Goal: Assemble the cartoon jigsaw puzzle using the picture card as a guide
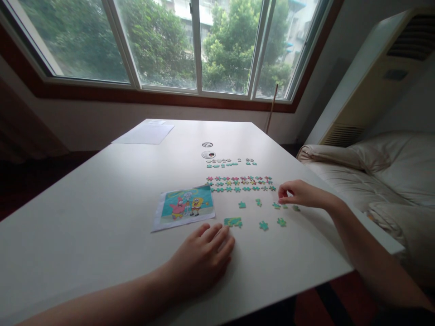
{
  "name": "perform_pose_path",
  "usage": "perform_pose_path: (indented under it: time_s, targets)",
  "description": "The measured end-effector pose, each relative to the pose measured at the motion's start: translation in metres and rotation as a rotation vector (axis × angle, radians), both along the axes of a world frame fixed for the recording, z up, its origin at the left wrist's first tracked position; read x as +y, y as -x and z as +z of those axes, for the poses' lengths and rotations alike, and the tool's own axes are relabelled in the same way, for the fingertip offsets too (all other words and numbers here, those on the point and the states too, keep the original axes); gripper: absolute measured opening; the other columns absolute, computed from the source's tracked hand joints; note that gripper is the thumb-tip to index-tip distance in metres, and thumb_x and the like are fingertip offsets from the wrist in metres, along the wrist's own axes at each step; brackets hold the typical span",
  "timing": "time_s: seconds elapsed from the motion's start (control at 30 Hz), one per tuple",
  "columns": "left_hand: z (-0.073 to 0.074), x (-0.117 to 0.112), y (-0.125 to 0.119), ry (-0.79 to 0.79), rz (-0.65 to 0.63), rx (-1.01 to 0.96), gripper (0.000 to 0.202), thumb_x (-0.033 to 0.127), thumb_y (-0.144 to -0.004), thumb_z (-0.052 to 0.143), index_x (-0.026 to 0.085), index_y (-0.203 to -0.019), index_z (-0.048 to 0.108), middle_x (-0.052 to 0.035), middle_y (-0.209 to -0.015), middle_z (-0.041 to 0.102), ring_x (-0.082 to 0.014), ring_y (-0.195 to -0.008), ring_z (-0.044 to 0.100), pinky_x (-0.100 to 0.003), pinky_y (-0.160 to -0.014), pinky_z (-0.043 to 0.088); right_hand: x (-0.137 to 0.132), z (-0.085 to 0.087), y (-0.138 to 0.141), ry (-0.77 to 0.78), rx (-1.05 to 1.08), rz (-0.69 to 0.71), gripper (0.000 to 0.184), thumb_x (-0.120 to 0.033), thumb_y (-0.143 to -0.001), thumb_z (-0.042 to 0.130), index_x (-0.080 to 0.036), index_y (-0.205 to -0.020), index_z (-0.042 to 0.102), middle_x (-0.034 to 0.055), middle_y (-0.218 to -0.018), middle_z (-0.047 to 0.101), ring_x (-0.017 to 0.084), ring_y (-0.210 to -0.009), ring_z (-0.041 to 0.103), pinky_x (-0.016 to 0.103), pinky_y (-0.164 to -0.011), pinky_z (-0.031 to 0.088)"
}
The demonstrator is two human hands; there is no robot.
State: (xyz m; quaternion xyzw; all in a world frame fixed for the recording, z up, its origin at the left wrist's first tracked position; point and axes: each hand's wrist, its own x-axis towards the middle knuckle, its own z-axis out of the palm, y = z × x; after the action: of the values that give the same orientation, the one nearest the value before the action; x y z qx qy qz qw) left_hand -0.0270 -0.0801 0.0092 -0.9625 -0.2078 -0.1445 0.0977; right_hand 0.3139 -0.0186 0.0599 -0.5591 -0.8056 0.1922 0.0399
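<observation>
My left hand (211, 253) rests on the white table with its fingers loosely bent and a little apart, holding nothing that I can see. Just beyond its fingertips lies a small joined strip of green and yellow puzzle pieces (232, 222). On the right, the thumb and fingertips of my right hand (301, 194) come together in a pinch at a green puzzle piece (276, 205) on the tabletop. Other loose pieces lie around it, among them a green piece (263, 225) and a lighter one (281, 222). A cartoon picture sheet (186, 204) lies flat beyond my left hand.
Several rows of puzzle pieces (238, 183) stretch across the table (102, 226), with smaller rows (222, 165) behind. Two round items (208, 155) lie farther back. White paper (144, 134) is at the far left. A padded sofa (340, 167) stands at the right.
</observation>
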Motion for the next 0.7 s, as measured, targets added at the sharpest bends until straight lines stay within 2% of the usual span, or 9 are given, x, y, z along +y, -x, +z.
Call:
perform_pose_path:
  time_s: [0.17,0.3,0.47,0.57,0.63,0.7]
  targets:
    - [0.002,0.000,-0.001,0.008,0.012,-0.001,0.026,0.019,-0.090,0.037,0.013,-0.108,0.055,-0.0131,-0.110,0.060,-0.0275,-0.097,0.056,-0.043,-0.079,0.046,-0.012,-0.001,0.030,0.128,0.082,0.205,0.024,-0.041,-0.077,0.060,-0.017,-0.080,0.062,0.0000,-0.071,0.060,0.012,-0.063,0.052,0.021,-0.057,0.037]
    - [0.004,0.001,-0.001,0.030,0.016,0.015,0.027,0.018,-0.089,0.037,0.013,-0.109,0.055,-0.0140,-0.111,0.059,-0.0263,-0.096,0.056,-0.042,-0.079,0.046,-0.019,-0.007,0.054,0.119,0.114,0.309,0.023,-0.038,-0.073,0.066,-0.016,-0.075,0.061,-0.0015,-0.067,0.055,0.010,-0.060,0.048,0.020,-0.055,0.036]
    - [0.003,0.001,-0.001,0.036,0.020,0.020,0.027,0.019,-0.089,0.038,0.014,-0.110,0.054,-0.0137,-0.112,0.059,-0.0259,-0.097,0.056,-0.041,-0.080,0.046,-0.020,-0.010,0.059,0.093,0.151,0.368,0.014,-0.030,-0.079,0.061,-0.017,-0.081,0.063,0.0011,-0.075,0.059,0.011,-0.066,0.052,0.021,-0.061,0.040]
    - [0.003,0.001,-0.001,0.044,0.016,0.019,0.026,0.019,-0.089,0.039,0.014,-0.109,0.054,-0.0135,-0.111,0.059,-0.0262,-0.097,0.056,-0.041,-0.079,0.047,-0.020,-0.008,0.057,0.054,0.181,0.390,0.017,-0.027,-0.086,0.051,-0.018,-0.089,0.065,0.0048,-0.088,0.062,0.013,-0.077,0.056,0.023,-0.070,0.043]
    - [0.003,0.001,-0.001,0.050,0.015,0.021,0.026,0.019,-0.089,0.038,0.014,-0.109,0.054,-0.0137,-0.111,0.059,-0.0267,-0.096,0.056,-0.042,-0.078,0.047,-0.021,-0.008,0.058,-0.003,0.185,0.373,0.020,-0.026,-0.089,0.047,-0.019,-0.094,0.064,0.0061,-0.094,0.062,0.014,-0.083,0.057,0.025,-0.075,0.042]
    - [0.003,0.001,0.000,0.048,0.016,0.019,0.026,0.019,-0.089,0.038,0.014,-0.109,0.054,-0.0137,-0.111,0.059,-0.0269,-0.096,0.056,-0.043,-0.078,0.047,-0.022,-0.008,0.060,-0.069,0.143,0.323,0.018,-0.029,-0.087,0.049,-0.018,-0.091,0.063,0.0053,-0.087,0.063,0.014,-0.077,0.056,0.025,-0.071,0.042]
